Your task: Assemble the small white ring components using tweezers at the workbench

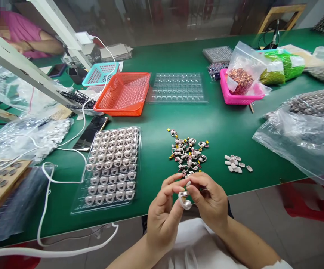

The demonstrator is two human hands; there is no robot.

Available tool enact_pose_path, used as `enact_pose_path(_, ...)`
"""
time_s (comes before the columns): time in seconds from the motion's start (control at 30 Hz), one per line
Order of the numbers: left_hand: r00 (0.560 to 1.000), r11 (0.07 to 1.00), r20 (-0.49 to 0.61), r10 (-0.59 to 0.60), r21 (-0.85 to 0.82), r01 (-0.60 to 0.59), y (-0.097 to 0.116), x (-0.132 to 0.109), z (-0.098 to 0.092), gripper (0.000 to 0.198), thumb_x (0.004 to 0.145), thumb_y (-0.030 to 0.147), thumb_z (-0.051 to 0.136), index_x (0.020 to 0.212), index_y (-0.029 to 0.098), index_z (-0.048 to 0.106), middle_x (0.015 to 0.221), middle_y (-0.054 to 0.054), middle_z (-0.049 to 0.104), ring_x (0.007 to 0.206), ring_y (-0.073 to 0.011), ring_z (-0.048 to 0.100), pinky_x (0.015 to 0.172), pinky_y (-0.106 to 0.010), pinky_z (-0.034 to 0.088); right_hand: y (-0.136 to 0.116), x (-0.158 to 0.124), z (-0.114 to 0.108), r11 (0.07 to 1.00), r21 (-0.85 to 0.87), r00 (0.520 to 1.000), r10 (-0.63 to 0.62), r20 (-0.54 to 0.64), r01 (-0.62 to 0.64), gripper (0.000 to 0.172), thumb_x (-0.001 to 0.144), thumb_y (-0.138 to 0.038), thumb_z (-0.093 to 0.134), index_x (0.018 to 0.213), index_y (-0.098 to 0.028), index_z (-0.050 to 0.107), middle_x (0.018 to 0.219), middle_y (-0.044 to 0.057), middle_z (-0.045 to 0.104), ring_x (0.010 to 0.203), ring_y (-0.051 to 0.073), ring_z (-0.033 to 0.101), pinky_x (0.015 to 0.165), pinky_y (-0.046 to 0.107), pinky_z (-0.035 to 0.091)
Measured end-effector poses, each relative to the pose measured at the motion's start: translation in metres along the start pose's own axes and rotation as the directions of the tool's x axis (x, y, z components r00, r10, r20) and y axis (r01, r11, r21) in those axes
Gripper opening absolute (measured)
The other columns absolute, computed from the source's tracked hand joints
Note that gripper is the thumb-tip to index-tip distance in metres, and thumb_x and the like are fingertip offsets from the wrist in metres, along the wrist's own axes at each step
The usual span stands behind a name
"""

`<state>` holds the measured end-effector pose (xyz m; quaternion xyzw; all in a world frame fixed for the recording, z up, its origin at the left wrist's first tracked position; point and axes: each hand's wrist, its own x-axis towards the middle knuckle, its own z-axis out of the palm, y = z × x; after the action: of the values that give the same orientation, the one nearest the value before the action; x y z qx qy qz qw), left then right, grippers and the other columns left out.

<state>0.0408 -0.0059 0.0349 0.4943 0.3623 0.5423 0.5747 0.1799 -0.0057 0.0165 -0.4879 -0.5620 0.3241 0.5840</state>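
Close to the table's front edge, my left hand (163, 215) pinches a curved, pale ear-hook earphone part (184, 201) between thumb and fingers. Against its upper end my right hand (210, 203) pinches a small pale cap (188, 183), partly covered by the fingertips. Just beyond both hands lies a loose pile of similar hook-shaped parts (190, 151) with yellow tabs and thin wires. To the right of that pile is a small heap of pale oblong caps (236, 163). Left of my hands stands a clear tray (138, 168) filled with rows of pale rounded parts.
An orange basket (122, 110), a clear blank tray (178, 87) and a pink basket (241, 99) with a bag stand farther back. A phone (91, 132) and white cable (45, 201) lie left. Plastic bags (304, 138) lie right. Another person (24, 33) sits far left.
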Motion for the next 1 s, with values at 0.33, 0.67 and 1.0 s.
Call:
enact_pose_path(0.33, 0.963, 0.937, -0.031, -0.267, -0.24, 0.253, -0.003, 0.001, -0.006, 0.011, 0.093, 0.025, 0.067, 0.102, 0.024, 0.074, 0.115, -0.005, 0.073, 0.111, -0.0189, 0.063, 0.097, -0.026, 0.048, -0.005, 0.006, -0.007, 0.993, 0.068, 0.994, -0.1, 0.045, 0.097, 0.032, 0.089, -0.003, 0.066, 0.11, -0.027, 0.067, 0.096, 0.002, 0.07, 0.082, 0.015, 0.066, 0.069, 0.024, 0.054)
enact_pose_path(0.67, 0.907, 0.892, -0.067, -0.416, -0.222, 0.393, -0.003, 0.009, -0.011, 0.011, 0.085, 0.029, 0.076, 0.09, 0.02, 0.076, 0.082, 0.0, 0.071, 0.071, -0.0094, 0.059, 0.069, -0.016, 0.049, -0.003, 0.017, -0.021, 0.936, 0.318, 0.945, 0.043, 0.324, -0.152, 0.027, 0.094, -0.011, 0.065, 0.112, -0.029, 0.073, 0.092, 0.004, 0.068, 0.078, 0.014, 0.063, 0.058, 0.022, 0.052)
enact_pose_path(1.0, 0.977, 0.978, -0.102, -0.19, 0.07, 0.198, 0.006, 0.009, -0.008, 0.01, 0.086, 0.024, 0.073, 0.093, 0.018, 0.077, 0.084, -0.005, 0.072, 0.077, -0.0158, 0.064, 0.069, -0.022, 0.052, -0.005, 0.022, -0.019, 0.94, 0.31, 0.948, 0.04, 0.317, -0.144, 0.024, 0.093, -0.016, 0.068, 0.11, -0.028, 0.077, 0.088, 0.004, 0.07, 0.072, 0.014, 0.063, 0.054, 0.022, 0.05)
